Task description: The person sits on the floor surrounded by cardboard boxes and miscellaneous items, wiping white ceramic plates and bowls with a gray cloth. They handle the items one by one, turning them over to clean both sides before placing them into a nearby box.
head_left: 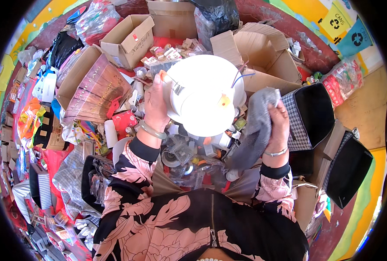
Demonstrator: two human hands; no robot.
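Observation:
My left hand (155,104) is closed on the left rim of a large white round fixture (202,76), held up in front of me. Glare washes out much of its surface. Thin blue and dark red wires stick out at its right side, and a small orange-yellow spot shows near its middle. In my right hand (279,128) a grey cloth (258,124) is gripped by its upper part and hangs down beside the fixture, apart from it as far as I can see.
Small plastic parts and scraps (180,154) pile up below the fixture. Open cardboard boxes (263,54) stand at the back, with a patterned box (98,89) at left. Black-lined houndstooth bins (309,115) stand at right. A smaller bin (97,182) is by my left forearm.

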